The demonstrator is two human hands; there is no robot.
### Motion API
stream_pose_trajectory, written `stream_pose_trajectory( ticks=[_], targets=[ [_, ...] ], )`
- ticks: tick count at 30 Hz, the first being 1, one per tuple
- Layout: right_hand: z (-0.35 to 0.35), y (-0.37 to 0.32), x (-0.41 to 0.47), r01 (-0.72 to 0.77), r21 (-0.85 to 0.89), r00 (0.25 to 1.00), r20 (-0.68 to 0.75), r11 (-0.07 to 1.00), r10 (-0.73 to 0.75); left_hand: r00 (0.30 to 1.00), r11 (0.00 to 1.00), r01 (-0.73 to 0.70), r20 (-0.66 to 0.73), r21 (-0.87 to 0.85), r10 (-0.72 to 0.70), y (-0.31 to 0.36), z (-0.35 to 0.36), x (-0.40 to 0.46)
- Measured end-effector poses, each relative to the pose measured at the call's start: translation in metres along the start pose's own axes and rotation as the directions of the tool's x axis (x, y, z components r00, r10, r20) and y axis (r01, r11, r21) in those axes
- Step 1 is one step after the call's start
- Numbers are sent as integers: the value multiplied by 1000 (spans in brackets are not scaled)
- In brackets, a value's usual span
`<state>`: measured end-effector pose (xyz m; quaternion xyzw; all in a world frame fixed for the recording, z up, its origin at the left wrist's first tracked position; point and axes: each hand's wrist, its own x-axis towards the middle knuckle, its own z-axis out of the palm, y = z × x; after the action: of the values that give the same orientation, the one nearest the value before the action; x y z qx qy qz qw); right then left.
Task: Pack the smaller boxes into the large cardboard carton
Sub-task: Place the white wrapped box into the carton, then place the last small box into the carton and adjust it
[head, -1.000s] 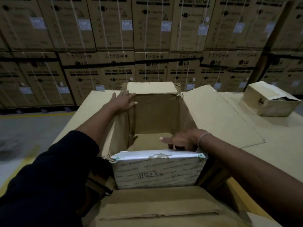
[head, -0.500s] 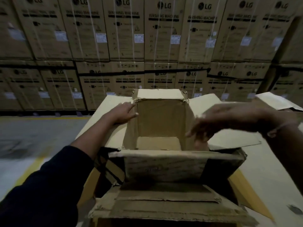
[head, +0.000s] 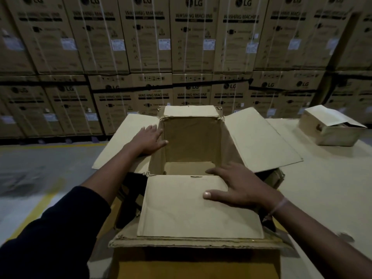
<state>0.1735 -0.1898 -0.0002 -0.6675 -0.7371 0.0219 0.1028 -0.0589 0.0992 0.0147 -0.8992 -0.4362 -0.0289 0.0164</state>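
The large cardboard carton (head: 193, 137) stands open in front of me, its four flaps folded outward. My left hand (head: 148, 139) lies flat on the left flap at the carton's rim, fingers spread. My right hand (head: 239, 186) rests palm down on the near flap (head: 181, 208), holding nothing. The far part of the carton's floor is bare; the near part is hidden by the near flap. A smaller box (head: 332, 127) with a loose lid sits on the table at the far right.
The carton stands on another cardboard box (head: 193, 260) beside a pale table (head: 322, 198) on the right. Stacked washing machine cartons (head: 181, 47) form a wall behind. Grey floor with yellow lines (head: 40, 202) lies to the left.
A white printed box at the carton's near edge one second ago is no longer visible. My right hand swung out of the carton and came down on the near flap. My left hand stayed on the left flap.
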Motion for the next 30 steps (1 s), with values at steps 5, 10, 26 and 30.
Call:
stream_pose_trajectory(
  ticks=[5, 10, 26, 30],
  targets=[
    [-15, 8, -1, 0, 45, 998, -65, 999, 3, 999, 989, 16, 49, -146, -9, 35, -14, -20],
    [-46, 37, -15, -105, -23, 978, -186, 994, 99, 999, 982, 3, 43, -189, 6, 98, -30, -30],
    [-77, 245, -219, -505, 281, 790, -229, 816, 569, 812, 830, -539, -351, -146, 466, 471, -37, -43],
    [-74, 296, -271, -590, 325, 721, -200, 739, 663, 830, 809, -546, -271, -217, 487, 547, -4, -34]
  ],
)
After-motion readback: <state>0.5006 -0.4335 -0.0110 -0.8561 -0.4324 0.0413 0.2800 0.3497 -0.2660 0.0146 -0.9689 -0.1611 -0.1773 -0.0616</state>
